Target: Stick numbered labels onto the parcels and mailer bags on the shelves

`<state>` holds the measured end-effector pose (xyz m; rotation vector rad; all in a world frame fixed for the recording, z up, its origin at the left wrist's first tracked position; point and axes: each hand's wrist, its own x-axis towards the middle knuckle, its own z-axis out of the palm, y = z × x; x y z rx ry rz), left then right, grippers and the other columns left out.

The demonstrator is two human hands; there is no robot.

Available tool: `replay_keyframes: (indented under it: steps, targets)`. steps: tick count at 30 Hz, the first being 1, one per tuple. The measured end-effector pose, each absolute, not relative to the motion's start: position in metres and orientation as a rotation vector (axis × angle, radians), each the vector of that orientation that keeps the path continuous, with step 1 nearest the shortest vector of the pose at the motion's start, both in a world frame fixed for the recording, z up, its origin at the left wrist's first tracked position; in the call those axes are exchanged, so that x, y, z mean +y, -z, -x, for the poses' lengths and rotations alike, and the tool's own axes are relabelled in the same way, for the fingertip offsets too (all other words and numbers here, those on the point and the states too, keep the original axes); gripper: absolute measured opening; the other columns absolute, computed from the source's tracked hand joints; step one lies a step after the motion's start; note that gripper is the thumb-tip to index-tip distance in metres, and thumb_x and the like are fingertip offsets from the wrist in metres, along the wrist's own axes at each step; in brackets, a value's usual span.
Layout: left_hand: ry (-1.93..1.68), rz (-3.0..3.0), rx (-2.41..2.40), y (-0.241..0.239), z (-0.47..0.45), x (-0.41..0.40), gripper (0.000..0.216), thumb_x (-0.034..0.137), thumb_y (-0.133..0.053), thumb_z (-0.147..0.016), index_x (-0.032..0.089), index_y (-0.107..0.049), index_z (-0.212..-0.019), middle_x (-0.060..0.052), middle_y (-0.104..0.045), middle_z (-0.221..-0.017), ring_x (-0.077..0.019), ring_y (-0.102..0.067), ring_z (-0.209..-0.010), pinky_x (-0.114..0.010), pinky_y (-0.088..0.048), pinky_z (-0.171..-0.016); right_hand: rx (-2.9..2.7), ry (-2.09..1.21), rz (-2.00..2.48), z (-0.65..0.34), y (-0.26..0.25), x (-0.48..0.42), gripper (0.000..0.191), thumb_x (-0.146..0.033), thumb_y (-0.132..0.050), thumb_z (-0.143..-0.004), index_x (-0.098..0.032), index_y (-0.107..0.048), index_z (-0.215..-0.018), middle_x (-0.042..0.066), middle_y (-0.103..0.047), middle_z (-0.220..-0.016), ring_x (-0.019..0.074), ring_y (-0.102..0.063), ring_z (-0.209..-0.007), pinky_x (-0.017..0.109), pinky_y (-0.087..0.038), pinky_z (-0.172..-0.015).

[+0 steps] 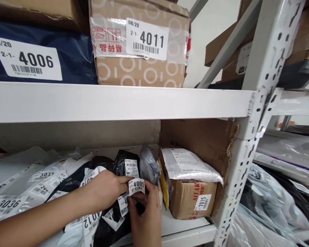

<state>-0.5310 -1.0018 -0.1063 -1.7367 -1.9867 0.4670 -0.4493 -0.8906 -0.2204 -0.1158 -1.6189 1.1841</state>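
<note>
A white paper label (137, 186) printed 4005 is curled between my two hands, in front of the parcels on the lower shelf. My left hand (105, 188) comes in from the left, its fingers closed at the label's left edge. From below reaches my right hand (149, 209), fingers curved round the label's right side and thumb under its lower edge. Whether a dark parcel is also within its grasp, I cannot tell. Just behind them are a black plastic parcel (119, 161) with a shipping label and a grey plastic parcel (149, 164).
Left of my hands lie several labelled plastic parcels (10, 202). To the right, a white mailer (187, 164) rests on a cardboard box (182, 202) marked 7015. Overhead runs a white shelf beam (118, 103); a perforated upright (237, 171) stands at the right.
</note>
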Motion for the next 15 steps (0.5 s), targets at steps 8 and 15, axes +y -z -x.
replay_keyframes:
  steps: [8,15]
  targets:
    - [-0.506,1.793,-2.016,0.106,0.534,-1.001,0.047,0.003,-0.051,-0.077,0.027,-0.063,-0.115,0.005,-0.059,-0.131,-0.0186,-0.072,-0.077,-0.029,-0.052,-0.053,-1.501,-0.995,0.003,0.442,0.224,-0.886,0.032,-0.013,-0.051,-0.084,-0.023,-0.051,-0.114,0.006,-0.058,-0.098,0.0136,-0.064,-0.081,0.023,-0.058,-0.068]
    - [-0.500,1.811,-2.050,0.106,0.533,-1.001,0.057,0.004,-0.050,-0.076,0.029,-0.055,-0.127,0.006,-0.054,-0.135,-0.0185,-0.072,-0.081,-0.028,-0.055,-0.058,-1.403,-0.874,-0.151,0.428,0.231,-0.890,0.038,0.000,-0.054,-0.080,-0.022,-0.055,-0.110,0.002,-0.068,-0.083,0.0148,-0.065,-0.078,0.027,-0.057,-0.071]
